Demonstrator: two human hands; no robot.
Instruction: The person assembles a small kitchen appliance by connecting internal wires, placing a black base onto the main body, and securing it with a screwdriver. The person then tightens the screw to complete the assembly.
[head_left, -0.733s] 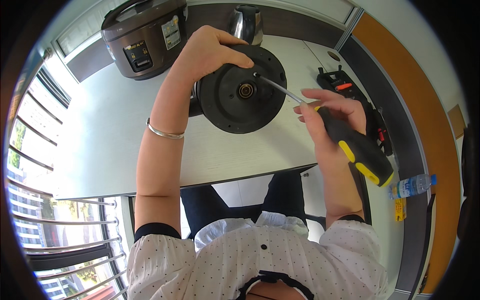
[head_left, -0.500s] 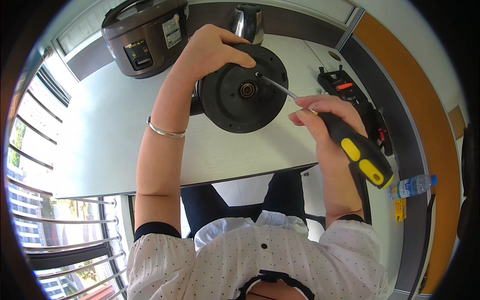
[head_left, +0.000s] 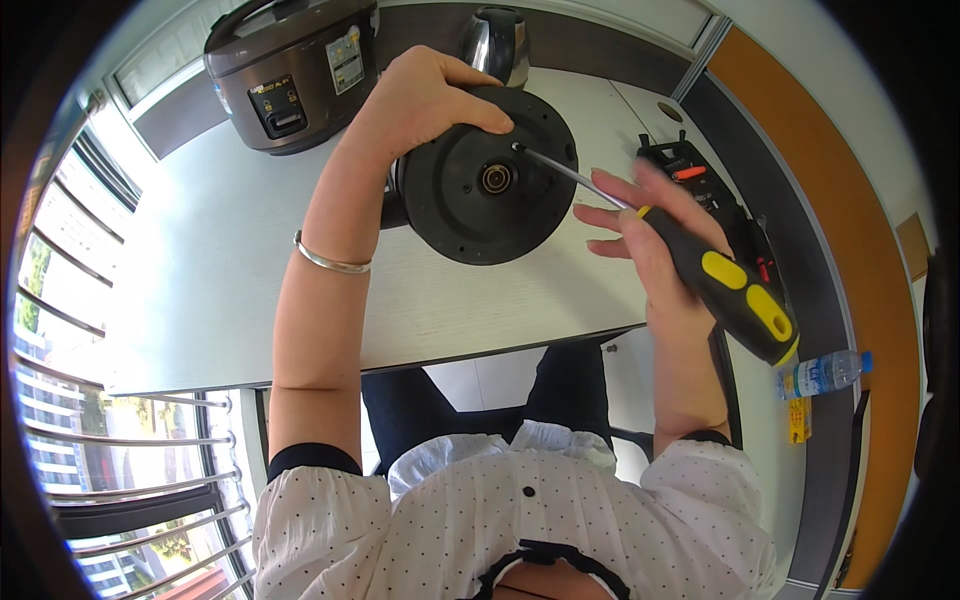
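Note:
An electric kettle (head_left: pixel 480 225) has its round black underside facing me, with a ringed socket in the middle and small screw holes around it. Part of its dark handle shows at the left. My left hand (head_left: pixel 430 105) grips the far left edge of the underside, thumb lying across it. In my right hand (head_left: pixel 665 235) is a screwdriver (head_left: pixel 725 275) with a black and yellow handle. Its metal shaft slants up to the left, and the tip meets a hole just below my left thumb. Some right fingers are loosely spread beside the shaft.
Behind on the pale table (head_left: pixel 230 290) stand a brown rice cooker (head_left: pixel 300 90) and a shiny metal vessel (head_left: pixel 497 45). To the right lies an open black tool case (head_left: pixel 715 190) with red-handled tools. A water bottle (head_left: pixel 825 375) lies beyond my right forearm.
My right hand and the screwdriver handle have shifted slightly right, and the fingers have loosened and spread. The tip stays at the same hole; my left hand and the kettle have barely moved.

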